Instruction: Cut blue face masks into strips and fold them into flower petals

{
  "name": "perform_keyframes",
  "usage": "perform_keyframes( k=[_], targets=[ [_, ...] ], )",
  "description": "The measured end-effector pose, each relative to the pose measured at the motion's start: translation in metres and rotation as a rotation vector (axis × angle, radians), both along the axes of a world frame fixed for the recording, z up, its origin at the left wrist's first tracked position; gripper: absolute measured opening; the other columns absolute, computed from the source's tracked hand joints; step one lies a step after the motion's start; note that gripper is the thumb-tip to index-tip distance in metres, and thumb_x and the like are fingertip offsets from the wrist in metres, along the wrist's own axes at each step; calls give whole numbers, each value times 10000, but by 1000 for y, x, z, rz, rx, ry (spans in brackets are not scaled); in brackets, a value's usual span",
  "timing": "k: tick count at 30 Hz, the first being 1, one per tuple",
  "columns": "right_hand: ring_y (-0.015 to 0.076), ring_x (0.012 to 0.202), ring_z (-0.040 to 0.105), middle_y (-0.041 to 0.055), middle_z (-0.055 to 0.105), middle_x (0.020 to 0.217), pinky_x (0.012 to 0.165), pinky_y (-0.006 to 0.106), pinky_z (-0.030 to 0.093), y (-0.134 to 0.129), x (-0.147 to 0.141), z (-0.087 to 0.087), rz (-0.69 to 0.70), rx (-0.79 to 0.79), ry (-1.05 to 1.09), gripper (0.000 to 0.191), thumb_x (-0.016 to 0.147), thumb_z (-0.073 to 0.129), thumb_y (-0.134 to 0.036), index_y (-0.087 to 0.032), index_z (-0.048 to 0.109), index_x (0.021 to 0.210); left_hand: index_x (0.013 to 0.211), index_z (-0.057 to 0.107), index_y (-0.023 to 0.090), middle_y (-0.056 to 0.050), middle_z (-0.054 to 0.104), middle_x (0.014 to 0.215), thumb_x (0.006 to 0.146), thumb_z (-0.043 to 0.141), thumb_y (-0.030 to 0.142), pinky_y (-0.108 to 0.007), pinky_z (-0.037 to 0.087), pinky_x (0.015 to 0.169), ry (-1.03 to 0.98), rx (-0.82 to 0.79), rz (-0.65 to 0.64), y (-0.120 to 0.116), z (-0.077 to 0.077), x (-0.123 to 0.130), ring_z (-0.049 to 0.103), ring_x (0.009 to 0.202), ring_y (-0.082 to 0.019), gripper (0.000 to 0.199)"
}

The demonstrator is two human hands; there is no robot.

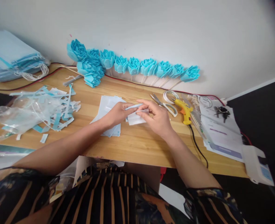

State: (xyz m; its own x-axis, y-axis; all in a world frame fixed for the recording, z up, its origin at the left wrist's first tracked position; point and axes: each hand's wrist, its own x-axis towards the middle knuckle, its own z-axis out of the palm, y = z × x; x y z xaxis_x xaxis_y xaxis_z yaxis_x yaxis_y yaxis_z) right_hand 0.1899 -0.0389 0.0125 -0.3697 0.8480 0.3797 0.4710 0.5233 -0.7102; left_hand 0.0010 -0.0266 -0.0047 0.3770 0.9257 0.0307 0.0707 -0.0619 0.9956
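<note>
Over the middle of the table my left hand and my right hand come together on a thin white and pale blue sheet, which looks like soft non-woven fabric. Its upper edge is folded over. My left fingers are closed on the left end of the fold and partly hidden. My right thumb and fingers pinch the right side. Beneath and beside my left hand lies a loose pile of similar pale blue sheets, flat on the wood.
Blue handmade flowers on sticks line the wall. Scissors, a tape roll and a yellow glue gun lie right of my hands. Blue scraps and a plastic bag are left; stacked face masks stand behind.
</note>
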Motion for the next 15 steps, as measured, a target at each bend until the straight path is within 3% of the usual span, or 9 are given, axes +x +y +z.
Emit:
perform_keyframes(
  k=[6, 12, 15],
  targets=[
    [142, 714, 652, 1, 748, 934, 670, 301, 545, 2, -1, -5, -80, -72, 67, 381, 871, 677, -252, -286, 672, 1251, 778, 710, 159, -45, 686, 768, 887, 594, 420, -271, 457, 642, -91, -101, -96, -1, 0, 0, 580, 669, -147, 306],
    [165, 789, 681, 2, 752, 922, 728, 325, 569, 2, -1, -3, -95, -35, 22, 366, 868, 671, -235, -295, 685, 1229, 631, 597, 185, -30, 562, 627, 904, 557, 450, -267, 433, 561, -78, -29, -62, 0, -2, 0, 521, 608, -157, 383],
    [165, 791, 686, 1, 752, 913, 738, 329, 572, 2, -1, -2, -83, -15, 20, 363, 866, 663, -214, -290, 689, 1220, 646, 629, 191, -53, 593, 600, 931, 504, 587, -288, 456, 564, -109, -64, -30, 0, -7, 0, 572, 618, -188, 504]
  ],
)
